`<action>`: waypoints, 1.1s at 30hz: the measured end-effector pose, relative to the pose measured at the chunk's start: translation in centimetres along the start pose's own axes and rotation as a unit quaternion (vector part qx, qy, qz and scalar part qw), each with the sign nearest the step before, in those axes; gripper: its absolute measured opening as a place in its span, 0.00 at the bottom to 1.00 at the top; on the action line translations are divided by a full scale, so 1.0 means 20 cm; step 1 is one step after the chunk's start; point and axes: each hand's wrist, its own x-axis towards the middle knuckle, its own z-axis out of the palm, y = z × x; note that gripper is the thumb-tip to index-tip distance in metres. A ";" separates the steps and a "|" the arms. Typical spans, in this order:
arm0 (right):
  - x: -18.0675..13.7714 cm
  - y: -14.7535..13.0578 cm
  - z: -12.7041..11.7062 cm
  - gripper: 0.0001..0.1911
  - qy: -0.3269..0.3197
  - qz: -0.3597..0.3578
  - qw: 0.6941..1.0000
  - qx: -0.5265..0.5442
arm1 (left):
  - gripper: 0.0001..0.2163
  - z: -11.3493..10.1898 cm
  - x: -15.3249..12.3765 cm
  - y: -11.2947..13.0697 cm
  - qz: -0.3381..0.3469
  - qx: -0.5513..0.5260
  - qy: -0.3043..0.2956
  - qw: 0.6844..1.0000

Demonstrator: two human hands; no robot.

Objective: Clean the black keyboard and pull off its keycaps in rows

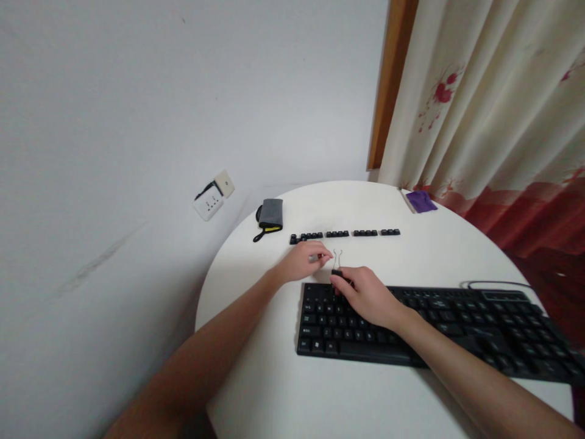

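Pinching binder clip (337, 264) over keyboard (457, 329) — right hand (368, 297), fingers curled.

Keyboard (457, 323) legends too small, nothing legible

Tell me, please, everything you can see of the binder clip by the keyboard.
The binder clip is small, with a black body and two thin silvery wire handles standing upright. It sits at the far edge of the black keyboard, near its left end. The right hand pinches its body from the near side, hiding most of it. The left hand has its fingertips close beside the handles; whether they touch cannot be told.
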 end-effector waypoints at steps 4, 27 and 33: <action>0.00 0.00 0.01 0.18 0.018 0.006 1.000 0.014 | 0.11 0.00 0.00 0.03 0.005 -0.009 -0.015 1.000; 0.03 0.05 0.00 0.20 0.233 0.079 0.959 0.138 | 0.14 0.03 0.00 0.18 -0.057 -0.132 -0.011 0.989; 0.03 0.04 -0.01 0.19 0.244 0.074 0.959 0.119 | 0.09 0.09 0.00 0.21 -0.062 -0.108 0.044 0.991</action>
